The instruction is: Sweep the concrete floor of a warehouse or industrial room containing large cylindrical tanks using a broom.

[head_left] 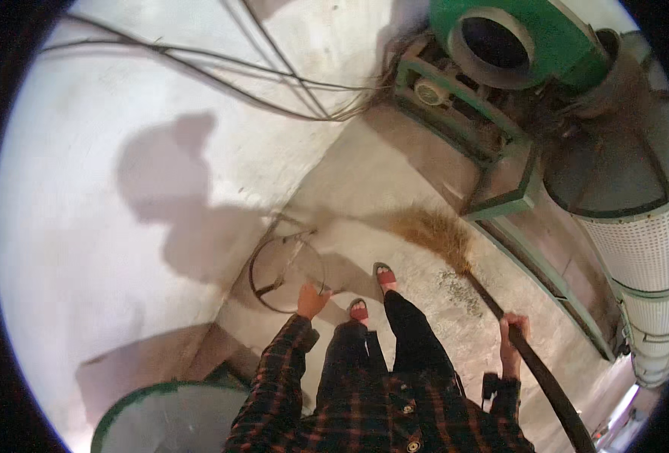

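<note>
My right hand (514, 329) is wrapped round the dark handle of a broom (432, 230). The broom's straw-coloured bristles fan out over the floor ahead of me, to the right of my feet. My left hand (313, 300) is closed at the near right side of a thin metal hoop (253, 281) with short bars on it. The hoop is in front of my left foot, close to the foot of the wall. Scattered debris (464, 296) lies on the floor just beside the broom's bristles.
A green machine (568, 53) with a round opening stands at the far right, its base frame (527, 177) on the floor. White perforated cylinders (640, 249) line the right side. Black cables (221, 89) run along the pale wall (70, 189). A round green-rimmed container (153, 389) stands near left.
</note>
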Available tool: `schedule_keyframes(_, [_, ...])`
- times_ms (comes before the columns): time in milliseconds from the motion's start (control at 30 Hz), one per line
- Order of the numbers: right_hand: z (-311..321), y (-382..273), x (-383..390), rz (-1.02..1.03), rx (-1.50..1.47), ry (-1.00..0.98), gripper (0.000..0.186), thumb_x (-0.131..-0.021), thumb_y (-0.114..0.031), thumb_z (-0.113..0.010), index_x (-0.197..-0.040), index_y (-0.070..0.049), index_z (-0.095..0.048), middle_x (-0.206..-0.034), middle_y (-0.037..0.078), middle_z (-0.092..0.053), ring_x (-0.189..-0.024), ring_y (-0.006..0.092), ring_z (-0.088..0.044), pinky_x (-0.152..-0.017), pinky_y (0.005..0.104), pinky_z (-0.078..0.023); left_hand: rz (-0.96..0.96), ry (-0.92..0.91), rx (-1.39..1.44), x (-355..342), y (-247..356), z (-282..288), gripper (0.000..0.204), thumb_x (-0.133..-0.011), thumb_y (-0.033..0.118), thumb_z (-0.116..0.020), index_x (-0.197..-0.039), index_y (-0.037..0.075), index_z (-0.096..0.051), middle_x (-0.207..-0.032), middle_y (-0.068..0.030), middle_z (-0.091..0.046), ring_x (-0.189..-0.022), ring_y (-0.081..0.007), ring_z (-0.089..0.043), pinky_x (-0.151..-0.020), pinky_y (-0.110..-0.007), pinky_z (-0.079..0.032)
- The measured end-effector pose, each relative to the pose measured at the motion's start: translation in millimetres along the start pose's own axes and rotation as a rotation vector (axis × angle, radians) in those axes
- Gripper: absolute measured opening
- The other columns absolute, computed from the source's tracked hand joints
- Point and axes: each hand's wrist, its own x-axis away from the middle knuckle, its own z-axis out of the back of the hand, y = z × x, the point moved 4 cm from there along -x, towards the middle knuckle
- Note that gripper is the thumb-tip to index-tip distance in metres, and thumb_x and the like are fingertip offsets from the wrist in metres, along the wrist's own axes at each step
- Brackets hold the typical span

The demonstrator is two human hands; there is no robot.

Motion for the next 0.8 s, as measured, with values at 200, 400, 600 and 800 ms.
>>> schedule_keyframes(200, [57,11,19,-0.243,-0.088,0.065,0.013,-0.086,-0.004,-0.058,-0.087,-0.007,-0.046,-0.085,0.005,-0.051,-0.085,0.0142,-0.049,-0.083,0.0312,-0.041,-0.248,-0.185,0.078,-40,15,-54,0.041,-0.085,0.036,-0.057,-0.100,-0.002,-0.059,-0.082,-0.0245,-0.062,-0.073,-0.0397,-0.061,-0.061,-0.047,-0.048])
schedule_keyframes(400, [59,32,-33,-0.352,-0.274,0.186,0.011,-0.090,-0.010,-0.054,-0.085,-0.006,-0.044,-0.087,0.006,-0.053,-0.085,0.0139,-0.049,-0.085,0.0316,-0.040,-0.146,-0.157,-0.679,-47,-36,-20,0.037,-0.091,0.031,-0.051,-0.076,-0.003,-0.060,-0.061,-0.0172,-0.054,-0.062,-0.0301,-0.058,-0.054,-0.041,-0.045])
schedule_keyframes(600, [93,52,-40,-0.469,-0.237,0.270,0.013,-0.090,-0.009,-0.055,-0.086,-0.008,-0.043,-0.085,0.005,-0.053,-0.084,0.0131,-0.048,-0.084,0.0305,-0.039,0.159,0.101,0.202,-130,60,5,0.046,-0.093,0.037,-0.047,-0.068,-0.001,-0.057,-0.056,-0.0104,-0.053,-0.058,-0.0238,-0.057,-0.054,-0.038,-0.043])
schedule_keyframes(800, [73,45,-56,-0.494,-0.327,0.259,0.016,-0.089,-0.013,-0.057,-0.085,-0.007,-0.043,-0.086,0.005,-0.052,-0.084,0.0141,-0.047,-0.086,0.0316,-0.038,-0.068,-0.098,0.283,-227,78,47,0.036,-0.094,0.031,-0.048,-0.101,-0.004,-0.055,-0.095,-0.0173,-0.061,-0.076,-0.0232,-0.058,-0.078,-0.039,-0.044])
